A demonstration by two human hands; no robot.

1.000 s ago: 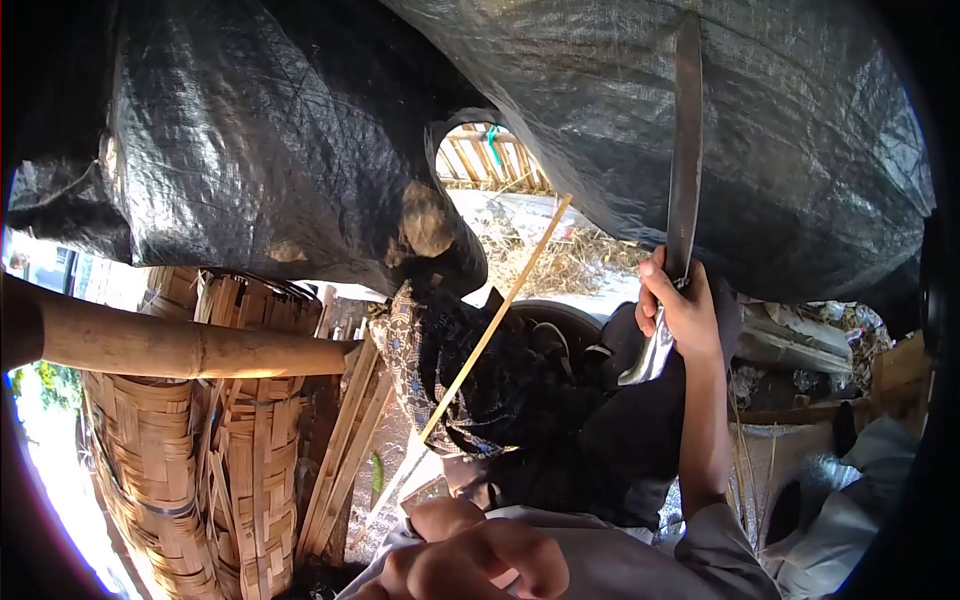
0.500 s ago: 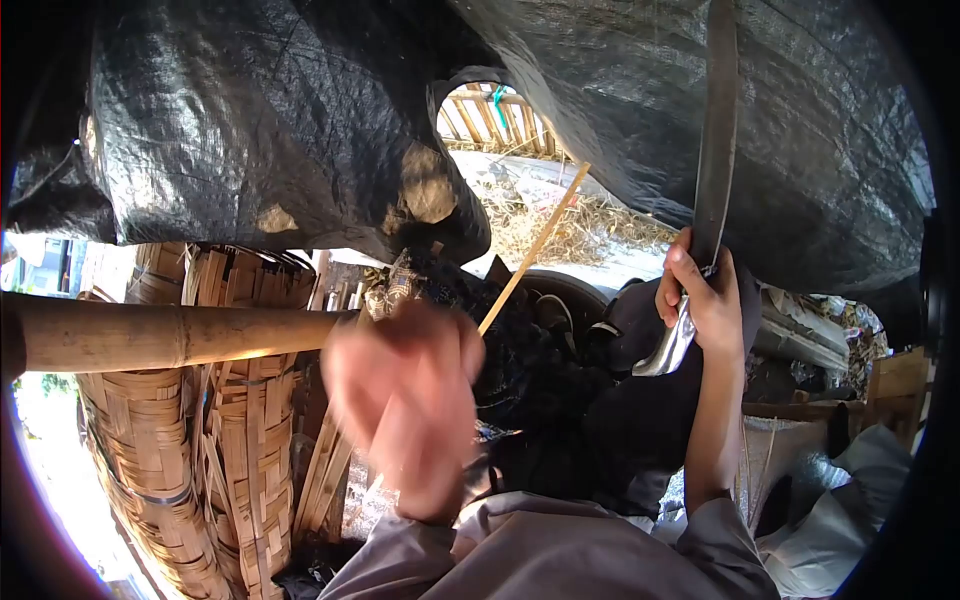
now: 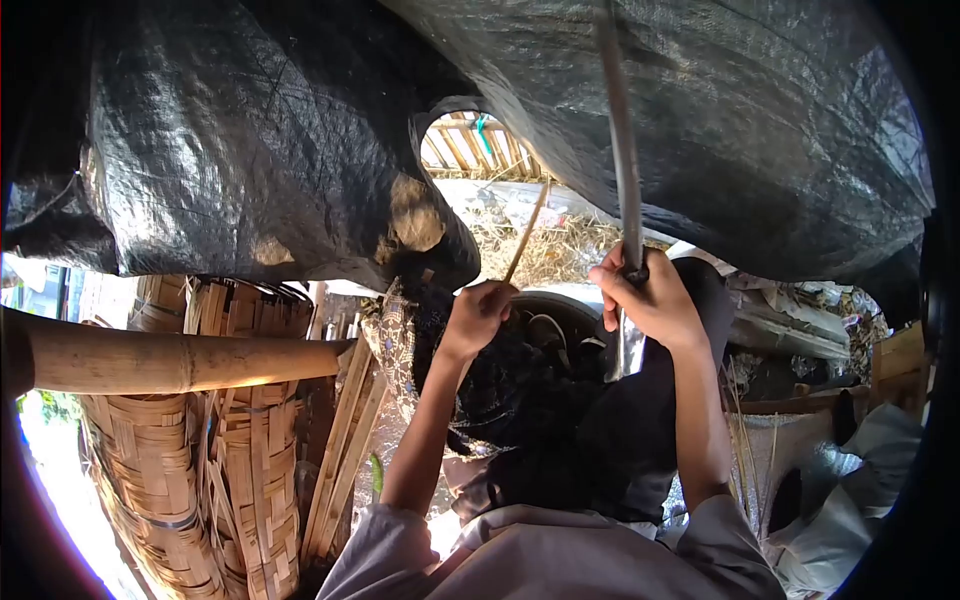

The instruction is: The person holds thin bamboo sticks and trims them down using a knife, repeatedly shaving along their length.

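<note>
My right hand (image 3: 655, 305) is closed around the grip of a long machete (image 3: 622, 150). Its blade points up and away in front of the dark tarp, and the shiny metal handle end (image 3: 627, 348) sticks out below my fingers. To the left, my left hand (image 3: 478, 318) is closed on the lower part of a thin bamboo strip (image 3: 528, 230), which slants up and to the right. The strip and the blade are apart. Both hands are above my dark-clothed lap.
A dark tarp (image 3: 290, 130) hangs low across the top. On the left a thick bamboo pole (image 3: 180, 362) juts in, with woven bamboo baskets (image 3: 145, 450) and upright bamboo slats (image 3: 345, 440) by it. Straw (image 3: 560, 250) lies ahead; pale sacks (image 3: 850, 520) sit at lower right.
My left hand, blurred and lower left before, has moved up and right and now grips the bamboo strip. My right hand and the machete have shifted left, and the blade has turned more edge-on.
</note>
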